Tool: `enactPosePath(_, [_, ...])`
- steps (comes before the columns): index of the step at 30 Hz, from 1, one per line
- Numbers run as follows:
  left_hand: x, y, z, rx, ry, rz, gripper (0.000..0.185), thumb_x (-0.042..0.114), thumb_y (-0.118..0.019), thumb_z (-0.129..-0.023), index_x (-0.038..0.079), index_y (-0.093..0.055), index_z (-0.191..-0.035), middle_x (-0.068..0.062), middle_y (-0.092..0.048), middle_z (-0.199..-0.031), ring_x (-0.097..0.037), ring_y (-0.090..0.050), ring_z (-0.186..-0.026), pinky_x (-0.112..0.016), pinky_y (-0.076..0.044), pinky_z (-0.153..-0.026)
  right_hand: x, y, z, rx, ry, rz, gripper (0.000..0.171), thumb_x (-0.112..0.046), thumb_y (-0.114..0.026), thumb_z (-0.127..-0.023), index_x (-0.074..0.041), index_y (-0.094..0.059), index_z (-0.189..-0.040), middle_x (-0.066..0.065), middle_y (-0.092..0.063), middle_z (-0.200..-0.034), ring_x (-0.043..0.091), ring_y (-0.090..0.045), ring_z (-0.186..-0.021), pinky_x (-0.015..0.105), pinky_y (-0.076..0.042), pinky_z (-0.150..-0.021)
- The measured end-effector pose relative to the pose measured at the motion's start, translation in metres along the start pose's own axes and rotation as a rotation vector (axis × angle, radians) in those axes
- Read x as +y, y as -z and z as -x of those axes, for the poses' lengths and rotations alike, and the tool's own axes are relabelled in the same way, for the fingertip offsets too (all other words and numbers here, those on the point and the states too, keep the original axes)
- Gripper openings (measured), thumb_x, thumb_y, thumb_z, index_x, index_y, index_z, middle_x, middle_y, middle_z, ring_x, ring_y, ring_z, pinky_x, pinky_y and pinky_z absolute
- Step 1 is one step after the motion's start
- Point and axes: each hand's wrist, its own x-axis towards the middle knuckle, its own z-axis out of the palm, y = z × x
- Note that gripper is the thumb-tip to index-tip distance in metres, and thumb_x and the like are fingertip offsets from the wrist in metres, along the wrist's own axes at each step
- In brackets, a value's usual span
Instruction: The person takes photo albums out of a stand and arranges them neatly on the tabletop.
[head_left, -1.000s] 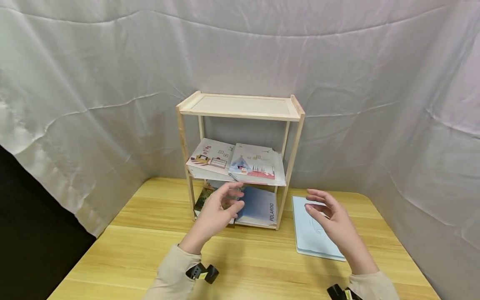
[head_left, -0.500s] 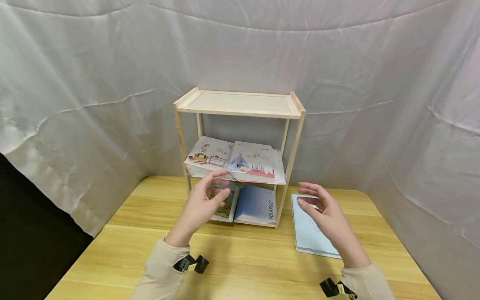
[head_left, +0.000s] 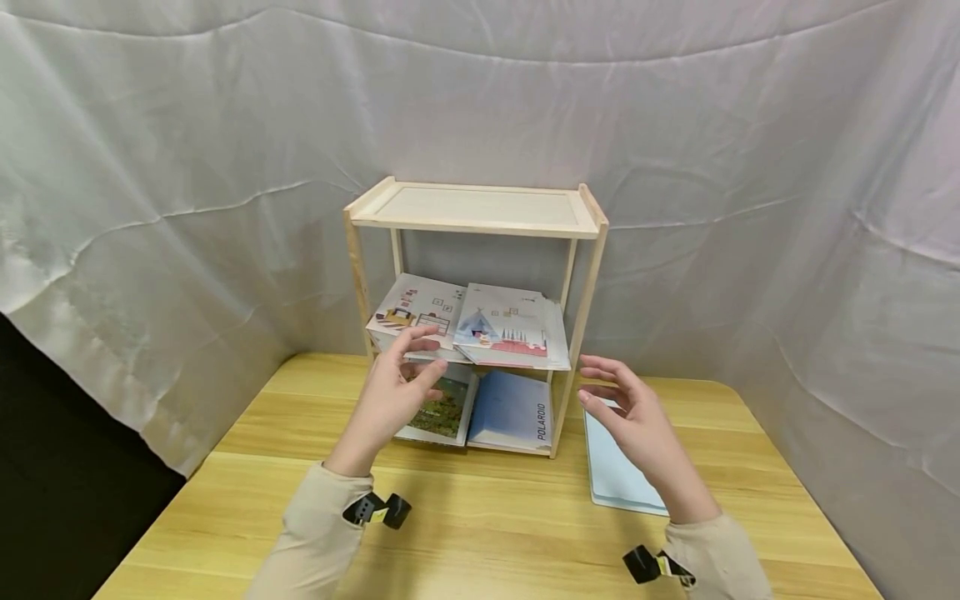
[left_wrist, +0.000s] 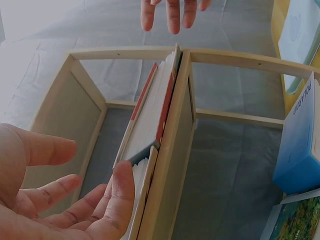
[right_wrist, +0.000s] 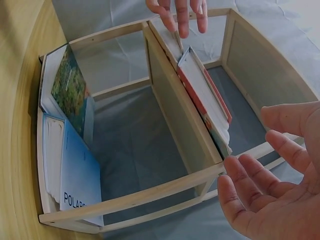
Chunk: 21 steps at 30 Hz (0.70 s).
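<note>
Left hand (head_left: 390, 392) is up in front of the small wooden shelf unit (head_left: 472, 218), fingers loosely spread and holding nothing; from the left wrist view we see a fingertip right at the near edge of the books on the middle shelf, just beside the pale wood board. Right hand (head_left: 630, 412) hovers at the right side of the unit, near its right front post, palm turned inward, fingers relaxed and apart, gripping nothing as well.

On that middle shelf lie two flat, thin illustrated books: one with furniture drawings (head_left: 415, 312) on the left, one with a blue tent and a red strip (head_left: 502, 327) on the right, both with matte paper covers and overhanging the shelf's front edge a little. Below them, on the bottom shelf, we have a glossy book with a green landscape cover (head_left: 442, 410) at the left and a smooth blue book printed POLAROID (head_left: 514, 410) beside it. The top shelf is a shallow tray of bare, light wood with slim square posts.

On the yellow wood-grain bench (head_left: 487, 525), right of the unit, rests a pale blue flat book (head_left: 617, 475), partly behind the right hand. Wrinkled white cloth (head_left: 187, 167) hangs all around.
</note>
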Motion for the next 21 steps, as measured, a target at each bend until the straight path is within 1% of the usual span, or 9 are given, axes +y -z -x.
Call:
enactPosePath(3, [0.000,0.000,-0.002,-0.001,0.009,0.001,0.053,0.006,-0.065,-0.107,0.016,-0.051,-0.157,-0.016,-0.057,-0.147,-0.033,-0.070,-0.112,-0.043,-0.068,-0.085,0.000,-0.003,-0.002,-0.001,0.011,-0.024,0.050,-0.016,-0.068,-0.107,-0.006,-0.052,-0.153,0.019,-0.057,-0.151,0.038,-0.061,-0.135,0.015,-0.055,-0.100])
enactPosePath(6, [0.001,-0.001,-0.004,-0.011,0.020,-0.006,0.055,0.007,-0.066,-0.106,0.018,-0.050,-0.158,-0.014,-0.056,-0.149,-0.032,-0.070,-0.113,-0.041,-0.068,-0.085,0.001,-0.005,-0.005,-0.004,0.018,-0.036,0.050,-0.015,-0.068,-0.107,-0.006,-0.052,-0.153,0.018,-0.057,-0.153,0.042,-0.059,-0.137,0.014,-0.054,-0.101])
enactPosePath(12, [0.000,-0.006,-0.010,-0.032,0.019,-0.003,0.058,0.007,-0.066,-0.105,0.015,-0.047,-0.160,-0.015,-0.055,-0.152,-0.032,-0.069,-0.112,-0.040,-0.068,-0.084,0.000,-0.010,-0.009,-0.008,0.010,-0.023,0.050,-0.014,-0.067,-0.107,-0.008,-0.053,-0.154,0.015,-0.056,-0.155,0.040,-0.059,-0.138,0.014,-0.054,-0.100])
enactPosePath(17, [0.000,-0.013,-0.016,-0.059,0.015,0.026,0.058,0.007,-0.065,-0.106,0.013,-0.045,-0.160,-0.017,-0.052,-0.155,-0.033,-0.068,-0.114,-0.040,-0.068,-0.088,-0.002,-0.011,-0.012,-0.011,-0.018,-0.003,0.050,-0.020,-0.068,-0.108,-0.011,-0.053,-0.155,0.014,-0.056,-0.155,0.039,-0.058,-0.141,0.013,-0.053,-0.099])
enactPosePath(21, [0.000,-0.017,-0.019,-0.063,0.025,0.041,0.057,0.009,-0.066,-0.107,0.013,-0.046,-0.160,-0.016,-0.050,-0.156,-0.032,-0.068,-0.115,-0.039,-0.067,-0.089,-0.002,-0.013,-0.015,0.001,-0.032,0.005,0.050,-0.021,-0.068,-0.108,-0.012,-0.053,-0.155,0.014,-0.058,-0.152,0.038,-0.058,-0.141,0.012,-0.052,-0.098])
